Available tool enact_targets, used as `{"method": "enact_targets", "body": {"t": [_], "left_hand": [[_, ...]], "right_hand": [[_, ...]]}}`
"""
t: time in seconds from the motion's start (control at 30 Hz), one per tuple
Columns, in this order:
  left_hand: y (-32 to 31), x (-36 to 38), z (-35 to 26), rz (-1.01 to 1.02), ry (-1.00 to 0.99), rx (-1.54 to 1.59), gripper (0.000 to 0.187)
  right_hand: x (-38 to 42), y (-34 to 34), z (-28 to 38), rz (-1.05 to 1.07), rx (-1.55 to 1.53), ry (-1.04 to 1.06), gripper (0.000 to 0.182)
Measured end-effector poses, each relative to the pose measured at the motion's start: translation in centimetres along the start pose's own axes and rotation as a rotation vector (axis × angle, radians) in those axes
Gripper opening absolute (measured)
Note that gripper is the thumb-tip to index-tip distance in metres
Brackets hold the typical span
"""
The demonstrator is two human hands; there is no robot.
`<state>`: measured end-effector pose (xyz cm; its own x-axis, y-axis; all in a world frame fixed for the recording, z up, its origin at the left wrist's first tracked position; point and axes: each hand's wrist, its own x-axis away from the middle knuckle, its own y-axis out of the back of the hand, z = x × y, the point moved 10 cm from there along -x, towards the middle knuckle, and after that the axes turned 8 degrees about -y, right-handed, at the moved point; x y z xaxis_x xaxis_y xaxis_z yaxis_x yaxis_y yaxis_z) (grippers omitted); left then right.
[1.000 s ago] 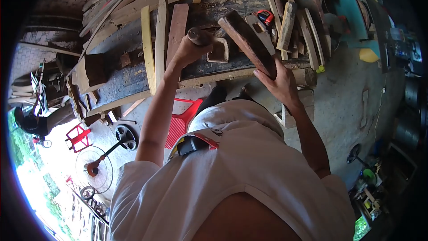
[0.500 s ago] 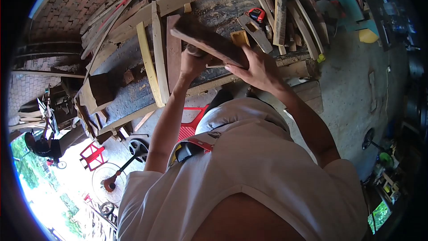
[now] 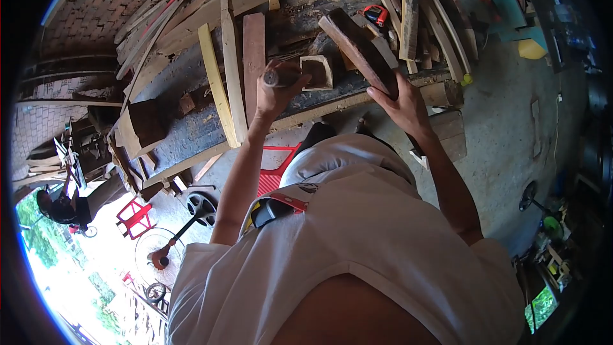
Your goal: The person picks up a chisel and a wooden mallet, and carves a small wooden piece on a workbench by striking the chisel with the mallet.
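My right hand [image 3: 407,107] is closed around the lower end of a dark wooden block [image 3: 357,48], which tilts up and to the left over the workbench. In my left hand [image 3: 276,97] is a short, round wooden handle [image 3: 274,77], its blunt end facing me; whatever is at the handle's far end is hidden. Just right of that hand is a small square wooden piece with a hollow middle [image 3: 327,71]. A reddish-brown board [image 3: 254,41] lies behind my left hand. Beyond the block sits a red and black tape measure [image 3: 375,15].
Pale and yellow wooden strips [image 3: 217,86] lie across the workbench [image 3: 191,129] at left. Several wooden pieces [image 3: 409,25] are gathered at right. Below the bench stands a red plastic seat [image 3: 271,179]. Another person [image 3: 60,207] is far left.
My hands have moved apart. The dark block has swung to the right and steeper, away from the left hand, uncovering the round handle and the hollow square piece.
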<state>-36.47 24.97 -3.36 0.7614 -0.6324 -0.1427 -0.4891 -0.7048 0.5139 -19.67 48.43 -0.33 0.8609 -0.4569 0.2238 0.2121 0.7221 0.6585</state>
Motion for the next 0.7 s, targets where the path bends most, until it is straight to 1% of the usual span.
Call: {"method": "enact_targets", "body": {"t": [0.03,0.07,0.13,0.17,0.23,0.27,0.33,0.37,0.43,0.47,0.5,0.53,0.57,0.63,0.67,0.7], "left_hand": [[0.7,-0.1,-0.1,-0.082,0.031,-0.103,0.025],[0.3,-0.2,-0.4,-0.08,0.031,-0.103,0.025],[1.0,-0.2,-1.0,-0.191,0.034,-0.159,0.026],[0.7,-0.2,-0.5,-0.19,0.033,-0.157,0.026],[-0.8,-0.1,2.6,-0.274,0.153,0.514,0.027],[-0.8,-0.1,2.7,-0.275,0.154,0.515,0.027],[0.1,0.5,3.9,-0.405,0.232,0.546,0.029],[0.1,0.5,3.3,-0.408,0.233,0.545,0.029],[1.4,0.6,1.1,-0.553,0.163,0.526,0.033],[1.4,0.9,1.1,-0.557,0.163,0.527,0.033],[1.1,0.8,0.8,-0.506,0.144,0.553,0.037],[0.8,0.8,0.6,-0.456,0.125,0.579,0.041],[1.1,0.9,0.8,-0.46,0.126,0.578,0.041],[0.2,0.3,-0.2,-0.26,0.027,0.536,0.035],[0.5,0.4,-0.5,-0.263,0.027,0.535,0.035],[0.8,0.4,-0.6,-0.259,0.056,0.406,0.027]], "right_hand": [[0.1,-0.1,0.0,-0.002,0.0,-0.004,0.071],[0.2,-0.1,0.2,-0.011,-0.013,0.014,0.072],[0.4,-0.3,0.4,-0.02,-0.025,0.032,0.072],[0.5,-0.3,0.3,-0.023,-0.01,0.024,0.072],[0.6,-0.2,0.2,-0.027,0.006,0.013,0.072],[0.7,-0.2,0.1,-0.023,0.019,-0.006,0.073],[0.7,-0.4,-0.1,-0.014,0.032,-0.02,0.073],[0.7,-0.3,0.0,-0.027,0.036,-0.006,0.073],[0.9,0.0,0.3,-0.039,0.043,0.011,0.073],[1.0,-0.1,0.5,-0.009,0.043,-0.018,0.068],[1.0,-0.2,0.4,0.021,0.041,-0.049,0.064],[1.0,-0.3,0.2,0.024,0.043,-0.046,0.064],[0.9,-0.5,-0.1,0.022,0.056,-0.037,0.064],[0.8,-0.8,-0.4,0.023,0.069,-0.025,0.064],[0.8,-0.8,-0.5,0.021,0.085,-0.023,0.064],[0.8,-0.7,-0.5,0.017,0.101,-0.021,0.064]]}}
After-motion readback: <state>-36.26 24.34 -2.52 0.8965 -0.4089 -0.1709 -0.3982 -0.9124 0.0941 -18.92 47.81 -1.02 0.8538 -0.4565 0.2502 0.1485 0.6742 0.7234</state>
